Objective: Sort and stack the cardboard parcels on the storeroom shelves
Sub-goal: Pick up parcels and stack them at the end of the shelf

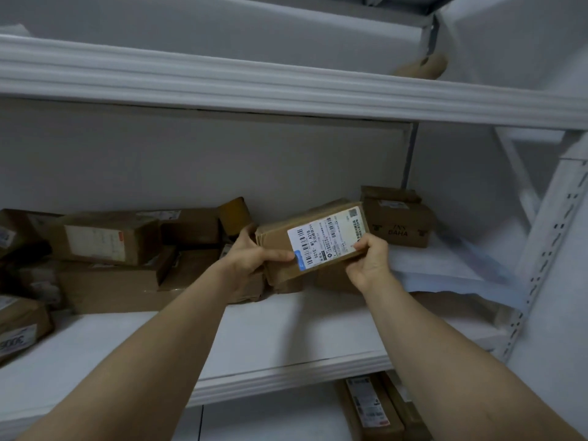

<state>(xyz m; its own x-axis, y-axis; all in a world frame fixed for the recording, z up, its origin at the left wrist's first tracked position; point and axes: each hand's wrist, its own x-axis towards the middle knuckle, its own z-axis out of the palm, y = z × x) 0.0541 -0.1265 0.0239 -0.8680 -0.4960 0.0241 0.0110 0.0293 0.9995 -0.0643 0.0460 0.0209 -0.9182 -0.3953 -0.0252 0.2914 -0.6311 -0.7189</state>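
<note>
A brown cardboard parcel [280, 240] with a white barcode label sits tilted above the white middle shelf [286, 338], held at both ends. My left hand [251, 256] grips its left end, thumb on the label's blue corner. My right hand [370, 261] grips the lower right corner. The parcel rests over other brown parcels [286, 283] underneath it. A box printed "BAHA" [399, 226] stands behind to the right, with a smaller box on top.
A pile of brown parcels [108, 240] fills the shelf's left side, one [19, 329] near the front edge. The upper shelf beam [286, 90] runs overhead, with a brown package [423, 66] on it. More parcels [372, 409] lie on the lower shelf. A perforated upright [541, 249] stands right.
</note>
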